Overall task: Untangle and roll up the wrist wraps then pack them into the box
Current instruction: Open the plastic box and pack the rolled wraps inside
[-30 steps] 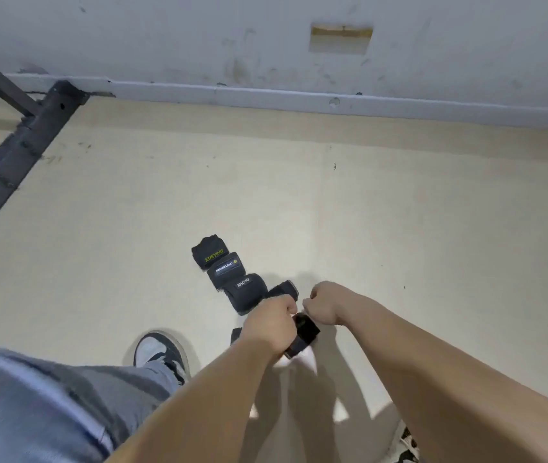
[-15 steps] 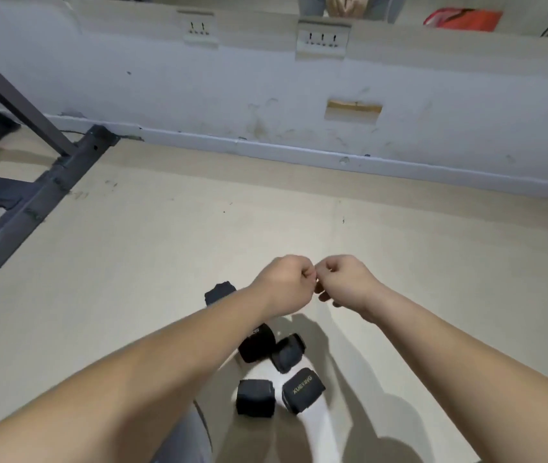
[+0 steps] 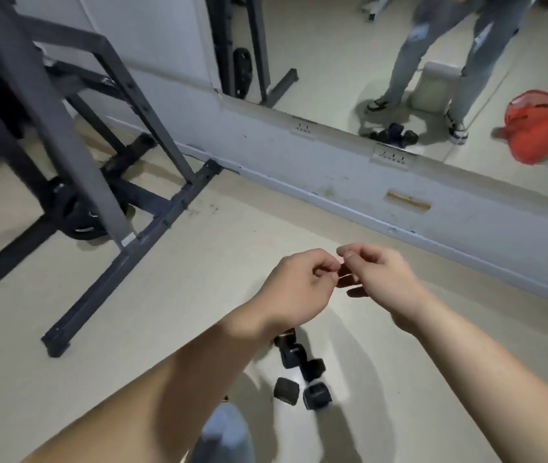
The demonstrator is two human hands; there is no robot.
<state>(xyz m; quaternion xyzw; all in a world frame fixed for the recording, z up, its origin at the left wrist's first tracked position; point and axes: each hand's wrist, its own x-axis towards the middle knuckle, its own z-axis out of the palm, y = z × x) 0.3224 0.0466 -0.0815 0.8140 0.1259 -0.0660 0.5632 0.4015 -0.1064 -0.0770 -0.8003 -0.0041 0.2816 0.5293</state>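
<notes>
**Rolled wraps on the floor, both hands up and empty**

The left hand [image 3: 299,289] and right hand [image 3: 386,282] hover close together with fingers curled, fingertips nearly meeting. No wrap shows in either.

The rolled wraps [image 3: 317,396] lie on the floor [image 3: 165,329] below the left wrist. They are touching or just beside one another, in a loose row running toward the lower right. Each roll's own axis is too blurred to tell.

They look like soft, light fabric that would squash and might spring open. Each is probably best gripped round its girth, with the fingers over the loose end. No box shows near them.
</notes>
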